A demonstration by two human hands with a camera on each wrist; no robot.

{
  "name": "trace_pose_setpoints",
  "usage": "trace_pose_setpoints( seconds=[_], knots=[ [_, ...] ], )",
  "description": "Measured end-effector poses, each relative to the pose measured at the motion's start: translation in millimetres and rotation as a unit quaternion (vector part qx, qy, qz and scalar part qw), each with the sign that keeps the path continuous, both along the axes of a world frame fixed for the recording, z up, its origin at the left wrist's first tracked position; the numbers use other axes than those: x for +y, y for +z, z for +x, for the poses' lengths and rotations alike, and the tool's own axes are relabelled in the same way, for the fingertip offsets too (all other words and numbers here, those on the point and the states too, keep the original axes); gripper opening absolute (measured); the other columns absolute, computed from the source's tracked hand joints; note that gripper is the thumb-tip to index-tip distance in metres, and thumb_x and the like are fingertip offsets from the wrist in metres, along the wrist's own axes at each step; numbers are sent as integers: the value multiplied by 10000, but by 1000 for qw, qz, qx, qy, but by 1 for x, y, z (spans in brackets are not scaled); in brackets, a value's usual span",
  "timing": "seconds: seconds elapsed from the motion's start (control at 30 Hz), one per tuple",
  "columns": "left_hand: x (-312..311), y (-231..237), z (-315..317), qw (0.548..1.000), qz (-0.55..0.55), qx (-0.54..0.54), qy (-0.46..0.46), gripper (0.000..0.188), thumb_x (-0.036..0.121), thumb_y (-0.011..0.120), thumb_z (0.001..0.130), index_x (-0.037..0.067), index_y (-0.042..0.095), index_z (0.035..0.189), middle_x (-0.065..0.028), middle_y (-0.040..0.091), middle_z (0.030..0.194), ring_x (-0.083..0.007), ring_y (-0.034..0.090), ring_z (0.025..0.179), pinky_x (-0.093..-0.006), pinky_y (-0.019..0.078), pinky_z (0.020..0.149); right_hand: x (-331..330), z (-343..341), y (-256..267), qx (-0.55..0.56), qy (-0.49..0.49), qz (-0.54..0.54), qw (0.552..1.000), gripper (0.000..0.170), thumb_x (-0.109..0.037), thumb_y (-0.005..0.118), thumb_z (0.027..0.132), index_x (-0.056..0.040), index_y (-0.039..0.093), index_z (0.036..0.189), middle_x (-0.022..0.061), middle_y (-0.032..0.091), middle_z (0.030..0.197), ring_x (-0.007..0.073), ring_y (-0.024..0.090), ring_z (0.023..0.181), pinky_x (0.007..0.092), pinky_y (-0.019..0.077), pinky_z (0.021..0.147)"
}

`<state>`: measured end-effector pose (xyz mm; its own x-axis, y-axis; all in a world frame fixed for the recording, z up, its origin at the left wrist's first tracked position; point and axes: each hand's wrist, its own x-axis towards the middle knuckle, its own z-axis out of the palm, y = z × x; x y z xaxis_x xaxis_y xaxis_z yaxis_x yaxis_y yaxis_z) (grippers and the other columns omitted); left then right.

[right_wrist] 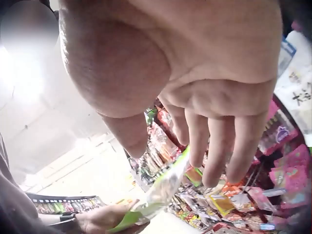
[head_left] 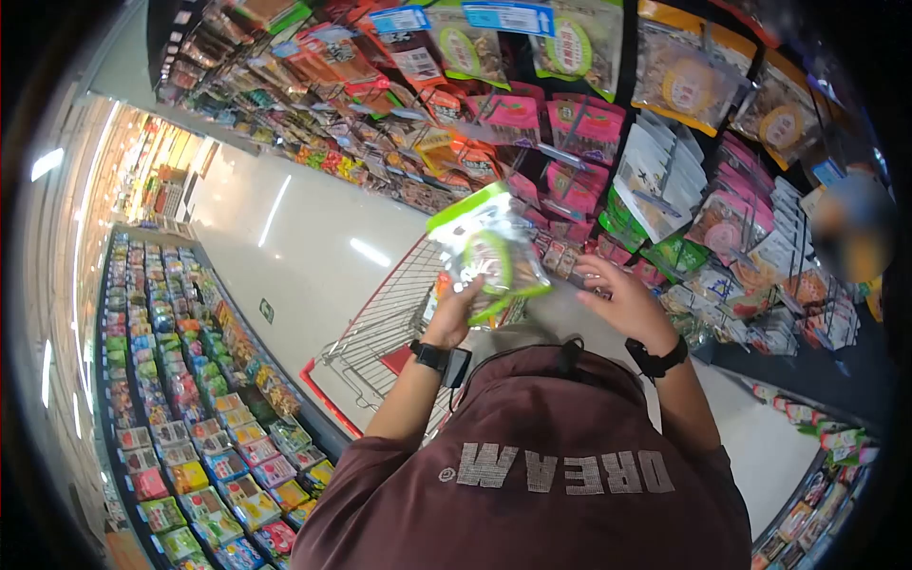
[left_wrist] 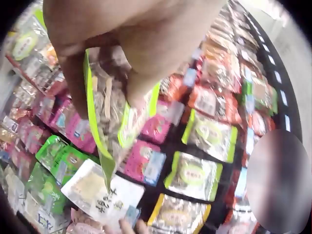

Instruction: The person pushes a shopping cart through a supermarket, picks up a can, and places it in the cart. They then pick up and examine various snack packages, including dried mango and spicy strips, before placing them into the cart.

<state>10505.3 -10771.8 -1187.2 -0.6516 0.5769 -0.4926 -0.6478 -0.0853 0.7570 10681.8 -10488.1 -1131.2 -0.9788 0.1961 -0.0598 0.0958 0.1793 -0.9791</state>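
Observation:
A clear plastic snack bag (head_left: 503, 249) with bright green edges is gripped in my left hand (head_left: 454, 312), up in front of my chest. Brownish dried pieces show through the bag (left_wrist: 106, 100) in the left wrist view, between thumb and fingers. To the right of it, my right hand (head_left: 625, 299) is raised with nothing in it. Its fingers (right_wrist: 222, 151) are loosely extended in the right wrist view, apart from the bag. Similar green-edged bags (left_wrist: 195, 174) hang on the rack beyond.
A wire shopping cart (head_left: 328, 375) with a red rim stands at my front left. Hanging packets, including pink ones (head_left: 578, 185) and white ones (head_left: 660, 180), fill the rack ahead and right. A tiered shelf of small packs (head_left: 228, 465) runs along the left of the aisle floor (head_left: 304, 223).

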Motion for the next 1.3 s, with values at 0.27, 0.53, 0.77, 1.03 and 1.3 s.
trace_pose_setpoints(
  seconds=[0.27,0.53,0.77,1.03,1.3],
  knots=[
    [-153,-230,-40,967,-160,-129,147,355,309,629,1035,57,625,1285,-84,718,1182,-241,696,1041,-400,562,933,43,88,-69,-109,-110,37,987,434,-139,703,972,-8,569,1364,140,698,1248,218,704,1065,339,549,920],
    [-142,-221,-36,956,-255,-19,142,355,114,767,916,-40,647,1211,-124,723,1145,-243,724,991,-367,583,895,50,128,-82,-174,-105,71,977,406,-171,687,981,-30,583,1348,117,707,1245,227,708,1047,351,545,910],
    [-134,-255,-53,919,-369,-40,131,258,112,726,899,21,681,1137,-35,709,972,-161,657,786,-313,519,693,58,117,-71,-209,-105,77,969,407,-185,678,989,-30,583,1353,119,698,1259,213,692,1079,359,541,929],
    [-135,-234,-50,936,-309,-132,-103,441,259,608,951,132,583,1372,-47,611,1344,-283,605,1150,-509,502,899,73,49,-30,-107,-93,-23,990,342,-116,625,1025,-37,581,1354,91,695,1241,159,658,1120,317,522,961],
    [-173,-281,-55,822,-349,80,-442,495,409,641,957,99,666,1342,-88,721,1252,-237,674,1080,-396,509,935,55,-116,35,13,-46,8,999,357,-103,638,1012,-13,570,1351,94,661,1265,170,629,1166,325,504,1002]
  ],
)
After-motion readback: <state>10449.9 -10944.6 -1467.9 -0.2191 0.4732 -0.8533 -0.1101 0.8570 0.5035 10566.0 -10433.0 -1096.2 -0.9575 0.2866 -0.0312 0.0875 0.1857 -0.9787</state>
